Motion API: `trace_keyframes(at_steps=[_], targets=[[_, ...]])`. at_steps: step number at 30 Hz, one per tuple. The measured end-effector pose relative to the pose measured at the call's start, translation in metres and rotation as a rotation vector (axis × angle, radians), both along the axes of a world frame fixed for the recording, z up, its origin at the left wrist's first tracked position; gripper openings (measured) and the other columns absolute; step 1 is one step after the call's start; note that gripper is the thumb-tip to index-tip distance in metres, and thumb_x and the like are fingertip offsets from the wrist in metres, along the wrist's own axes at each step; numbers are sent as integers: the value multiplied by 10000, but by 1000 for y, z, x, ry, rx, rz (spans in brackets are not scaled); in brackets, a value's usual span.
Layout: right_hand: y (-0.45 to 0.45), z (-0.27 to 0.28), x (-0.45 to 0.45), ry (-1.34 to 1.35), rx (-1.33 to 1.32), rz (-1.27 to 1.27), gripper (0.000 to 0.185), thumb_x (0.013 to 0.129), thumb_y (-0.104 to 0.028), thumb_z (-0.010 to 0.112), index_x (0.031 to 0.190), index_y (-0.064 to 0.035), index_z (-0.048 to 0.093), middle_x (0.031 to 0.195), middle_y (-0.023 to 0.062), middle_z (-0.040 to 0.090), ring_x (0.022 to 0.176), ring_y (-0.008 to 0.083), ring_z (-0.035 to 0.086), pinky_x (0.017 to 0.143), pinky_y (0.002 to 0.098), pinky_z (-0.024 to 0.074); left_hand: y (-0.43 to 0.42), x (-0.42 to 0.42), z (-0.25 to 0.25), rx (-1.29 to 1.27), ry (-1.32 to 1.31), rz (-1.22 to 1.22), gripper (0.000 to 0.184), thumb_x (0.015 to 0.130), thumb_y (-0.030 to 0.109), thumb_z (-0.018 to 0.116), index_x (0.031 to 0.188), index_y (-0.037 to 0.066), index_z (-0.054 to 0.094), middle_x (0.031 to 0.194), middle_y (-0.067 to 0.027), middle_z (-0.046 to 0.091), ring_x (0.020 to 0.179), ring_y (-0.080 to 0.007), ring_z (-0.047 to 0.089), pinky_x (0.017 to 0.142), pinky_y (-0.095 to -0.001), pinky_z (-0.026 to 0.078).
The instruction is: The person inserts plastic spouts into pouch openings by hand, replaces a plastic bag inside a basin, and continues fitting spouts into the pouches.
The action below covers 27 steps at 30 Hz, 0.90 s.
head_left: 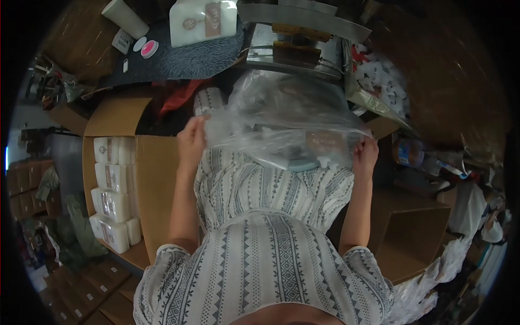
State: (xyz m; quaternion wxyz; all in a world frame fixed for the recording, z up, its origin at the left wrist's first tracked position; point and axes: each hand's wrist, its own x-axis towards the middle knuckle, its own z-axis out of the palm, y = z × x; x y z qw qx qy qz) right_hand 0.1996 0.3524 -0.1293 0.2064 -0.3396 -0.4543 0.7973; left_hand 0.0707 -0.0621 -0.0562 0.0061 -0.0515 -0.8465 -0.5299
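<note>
A large clear plastic bag (pixel 281 116) is stretched across my lap between both hands. My left hand (pixel 192 142) is closed with fingers pinched on the bag's left edge. At the other side, my right hand (pixel 365 154) grips the bag's right edge. Through the film shows a brown label (pixel 324 142); whether it lies inside or under the bag I cannot tell. A pale blue-green curved rim (pixel 302 165) pokes out below the bag, and the rest of that thing is covered.
Left of me, an open cardboard box (pixel 154 189) holds several stacked white packs (pixel 112 205). On the table ahead are another white pack (pixel 203 24), a fluffy grey mat (pixel 203 59) and a metal machine (pixel 298 51). White scraps (pixel 382 81) fill a bag at right, above a cardboard box (pixel 409 233).
</note>
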Motion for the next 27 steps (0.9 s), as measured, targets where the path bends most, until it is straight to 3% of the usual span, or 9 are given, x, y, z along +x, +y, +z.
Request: trace_keyframes(at_steps=[2,6,13,17,19,21,24,26,27], targets=[[6,-10,12,59,-32,-61,216,964,-164,492,1035,16,590,696,6,503,544,101,450,528,231,400,23,8,-2,-41,-35,-91,205,970,174,499,1026,59,659,566,-10,470,490,-67,432,487,-228,366],[-11,-73,43,-258,721,161,338,982,-297,468,963,21,580,789,72,589,652,187,558,620,317,453,48,18,-11,-76,-20,-294,211,980,179,489,1044,70,658,544,28,404,494,-37,374,465,-218,309],[-69,-2,44,-750,1200,654,434,950,-397,497,930,32,554,792,142,658,727,326,640,673,442,474,50,23,-4,-70,-43,-240,181,948,126,515,1042,55,653,571,-48,462,502,-89,433,508,-242,377],[-74,-18,7,-654,1089,669,337,926,-321,547,933,15,550,723,85,640,675,255,635,615,404,485,52,25,-5,-39,24,-198,198,966,135,497,1041,40,655,555,-12,445,504,-63,421,501,-222,361],[-83,4,-30,-263,136,536,227,915,-238,549,931,-11,550,721,67,629,650,195,632,556,319,479,50,27,-6,-23,91,-201,215,979,148,487,1040,30,656,547,13,432,509,-44,411,497,-209,348],[-94,-15,-66,-57,-85,367,196,914,-217,550,917,-21,552,754,82,632,650,169,638,558,239,474,48,30,-7,1,178,-152,235,990,172,473,1039,19,644,557,20,442,505,-38,407,491,-205,345],[-110,-103,-119,-167,100,377,252,912,-260,553,948,-11,557,850,119,651,695,203,645,638,304,518,44,30,-7,226,78,73,234,988,170,464,1001,22,646,567,16,470,487,-39,396,469,-211,326],[-119,-183,-140,-486,834,728,344,885,-355,585,957,-19,580,955,140,657,786,272,662,711,394,537,41,26,2,298,84,171,244,995,186,457,993,23,639,581,26,472,491,-33,391,466,-202,320],[-123,-166,-139,-478,836,731,344,885,-355,585,957,-19,580,955,140,657,786,272,662,711,394,537,39,23,6,370,85,266,255,1001,202,449,985,24,631,595,37,475,495,-27,387,463,-194,313]])
